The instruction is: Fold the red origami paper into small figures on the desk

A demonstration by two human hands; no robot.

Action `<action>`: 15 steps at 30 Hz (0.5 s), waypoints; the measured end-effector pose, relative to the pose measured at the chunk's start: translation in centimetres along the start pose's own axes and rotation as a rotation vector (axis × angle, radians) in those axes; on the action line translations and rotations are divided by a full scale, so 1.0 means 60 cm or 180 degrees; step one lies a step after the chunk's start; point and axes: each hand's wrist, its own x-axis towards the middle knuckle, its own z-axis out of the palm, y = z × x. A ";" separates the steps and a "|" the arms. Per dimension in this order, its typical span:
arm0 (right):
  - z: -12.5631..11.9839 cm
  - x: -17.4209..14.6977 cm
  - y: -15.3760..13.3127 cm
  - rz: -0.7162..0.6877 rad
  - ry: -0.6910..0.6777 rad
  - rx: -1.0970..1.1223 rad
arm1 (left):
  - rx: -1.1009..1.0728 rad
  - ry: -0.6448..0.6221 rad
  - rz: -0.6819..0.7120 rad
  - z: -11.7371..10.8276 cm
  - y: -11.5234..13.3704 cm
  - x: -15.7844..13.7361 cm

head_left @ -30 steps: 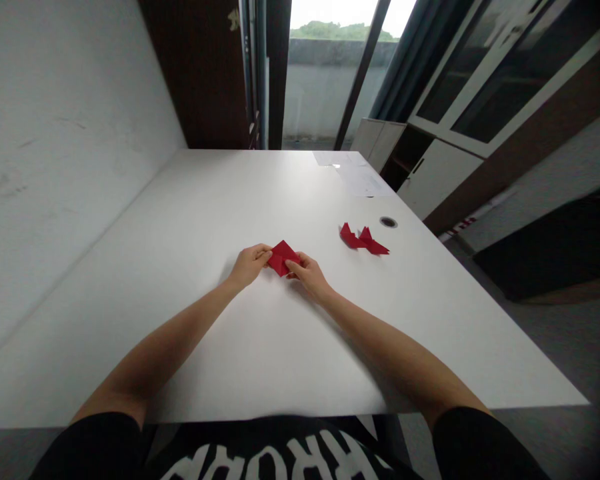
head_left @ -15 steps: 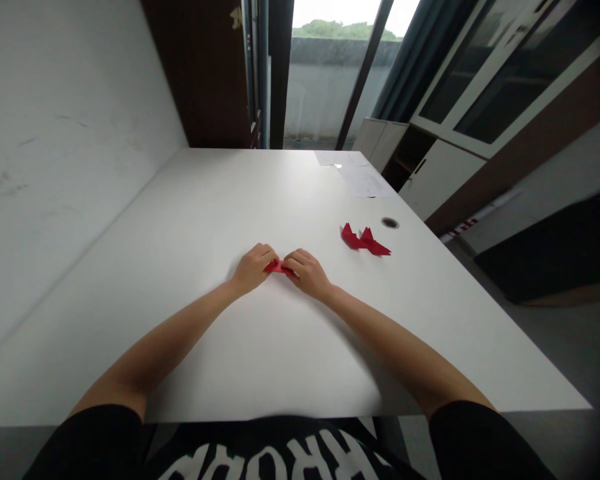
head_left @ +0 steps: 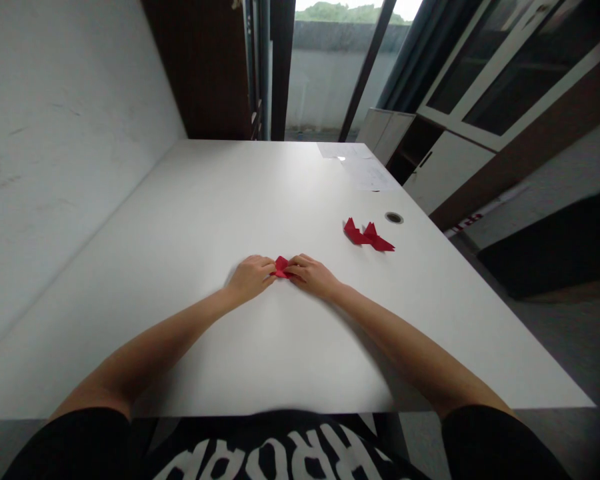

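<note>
"The small folded piece of bright red paper [head_left: 281, 265]: where was it?"

"On the smooth white table [head_left: 220, 200], between the left hand [head_left: 253, 276] and the right hand [head_left: 313, 273]. Each was bare and drawn in narrow, fingers closed on its own end of the paper. A little red peak showed in the gap."

"And around it?"

"Farther away and to the right, two pointed red folded-paper shapes [head_left: 371, 237] lay side by side, seemingly touching, near a round, dark-centred cable hole [head_left: 394, 218]."

"What could have gone wrong?"

"In my judgement, uneven pressure from the hands could have skewed a crease, and a hard pull outward could have torn the paper. Fingers covered much of it, so I couldn't tell whether its edges lined up."
</note>
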 end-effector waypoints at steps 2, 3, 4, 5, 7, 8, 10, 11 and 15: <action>-0.003 -0.008 0.000 0.0066 0.0034 0.0025 | -0.0012 0.0018 -0.0029 0.002 0.001 -0.002; -0.004 -0.010 0.000 0.0118 0.0052 0.0047 | -0.0031 0.0023 -0.0056 0.004 0.001 -0.002; -0.004 -0.011 -0.001 0.0182 0.0073 0.0082 | -0.0067 0.0033 -0.0097 0.006 0.001 -0.001; -0.004 -0.011 -0.001 0.0266 0.0101 0.0127 | -0.0123 0.0044 -0.0151 0.007 0.001 -0.001; -0.002 -0.006 -0.001 0.0522 0.0179 0.0223 | -0.0296 0.0079 -0.0277 0.010 0.001 0.000; -0.001 -0.002 -0.001 0.0684 0.0213 0.0271 | -0.0381 0.0116 -0.0349 0.011 0.000 0.001; 0.004 0.008 -0.001 0.1019 0.0247 0.0379 | -0.0455 0.0249 -0.0537 0.013 0.000 0.001; 0.006 0.013 -0.001 0.1163 0.0238 0.0427 | -0.0443 0.0321 -0.0642 0.014 -0.001 0.001; 0.008 0.028 -0.004 0.1553 0.0079 0.0393 | -0.0396 0.0381 -0.1001 0.016 -0.006 0.002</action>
